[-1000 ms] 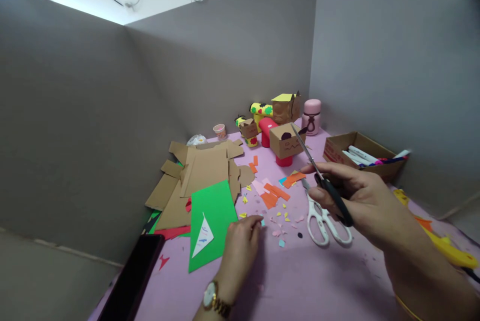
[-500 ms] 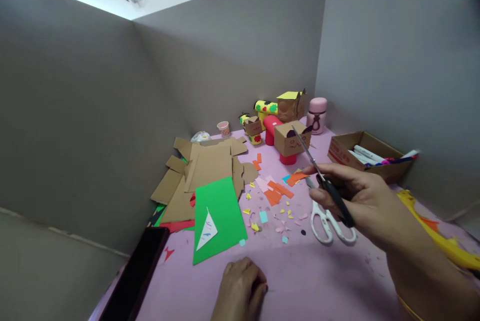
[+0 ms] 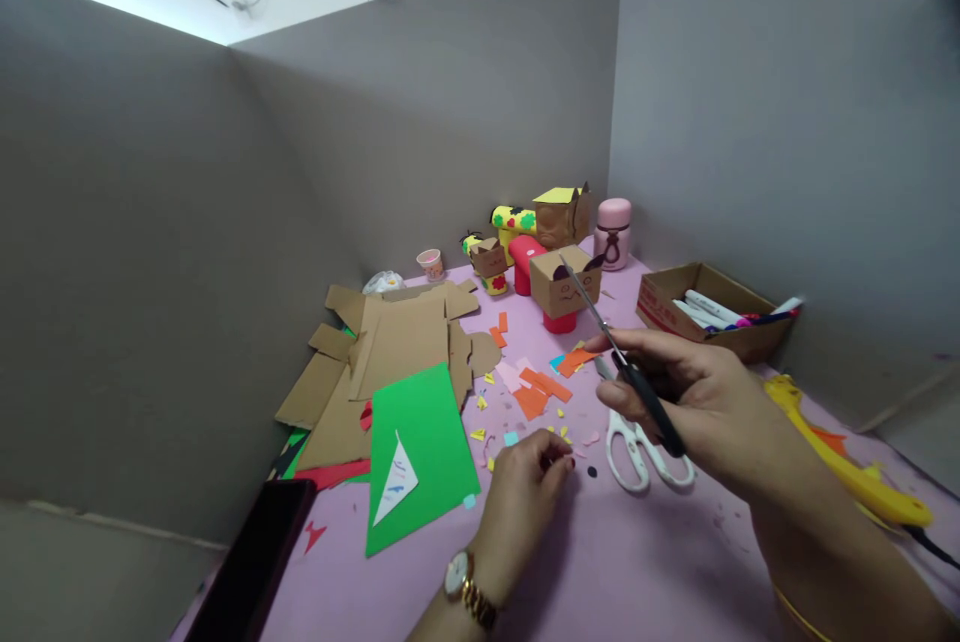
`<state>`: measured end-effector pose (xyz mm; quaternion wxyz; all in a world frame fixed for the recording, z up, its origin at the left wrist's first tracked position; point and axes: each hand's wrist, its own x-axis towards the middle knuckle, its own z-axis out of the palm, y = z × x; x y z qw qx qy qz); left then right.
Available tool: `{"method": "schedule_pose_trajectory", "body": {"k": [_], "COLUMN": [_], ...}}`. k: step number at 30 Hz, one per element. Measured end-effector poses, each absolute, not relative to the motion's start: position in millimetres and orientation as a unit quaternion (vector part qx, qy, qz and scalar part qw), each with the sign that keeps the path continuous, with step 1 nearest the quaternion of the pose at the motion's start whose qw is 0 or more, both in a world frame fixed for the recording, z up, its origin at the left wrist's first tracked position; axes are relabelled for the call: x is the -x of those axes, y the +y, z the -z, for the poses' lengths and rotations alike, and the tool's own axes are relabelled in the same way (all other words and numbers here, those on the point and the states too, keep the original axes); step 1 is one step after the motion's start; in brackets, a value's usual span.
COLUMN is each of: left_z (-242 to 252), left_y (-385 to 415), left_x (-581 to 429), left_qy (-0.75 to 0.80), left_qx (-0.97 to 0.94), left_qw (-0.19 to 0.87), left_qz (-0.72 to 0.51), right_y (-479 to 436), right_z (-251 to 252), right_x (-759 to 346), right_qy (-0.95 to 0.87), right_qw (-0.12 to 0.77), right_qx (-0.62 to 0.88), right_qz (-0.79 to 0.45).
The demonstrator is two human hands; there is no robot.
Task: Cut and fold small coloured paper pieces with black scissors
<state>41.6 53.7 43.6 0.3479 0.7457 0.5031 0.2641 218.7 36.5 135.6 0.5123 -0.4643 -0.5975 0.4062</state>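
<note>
The left hand [image 3: 525, 487], drawn back a moment ago, is now returned to the paper scraps [image 3: 559, 437], fingertips pinched there. Black scissors [image 3: 626, 367] are gripped, blades shut, in the right hand [image 3: 697, 397] just beyond.

1. A pink table [image 3: 615, 562] is carrying everything.
2. Cardboard pieces [image 3: 397, 342] and green paper [image 3: 420, 442] are lying at nine o'clock.
3. White scissors [image 3: 637, 447] are resting centrally.
4. A marker box [image 3: 709, 307] is sitting at two o'clock.
5. What is perhaps a phone [image 3: 247, 572] is lying at seven o'clock.
</note>
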Motion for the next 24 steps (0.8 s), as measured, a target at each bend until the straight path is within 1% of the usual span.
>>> {"method": "schedule_pose_trajectory", "body": {"k": [11, 18, 24], "left_z": [-42, -53, -41], "left_y": [76, 92, 85], "left_x": [-46, -16, -19], "left_qy": [0.476, 0.514, 0.516], "left_qx": [-0.770, -0.781, -0.816], "left_qw": [0.347, 0.271, 0.201], "left_qz": [-0.246, -0.229, -0.166], "right_y": [36, 36, 36], "right_z": [-139, -138, -141], "right_x": [-215, -217, -211], "right_qy": [-0.596, -0.599, -0.629], "right_qw": [0.518, 0.502, 0.497], "right_qx": [0.483, 0.499, 0.484], "right_qz": [-0.378, -0.375, -0.352]}}
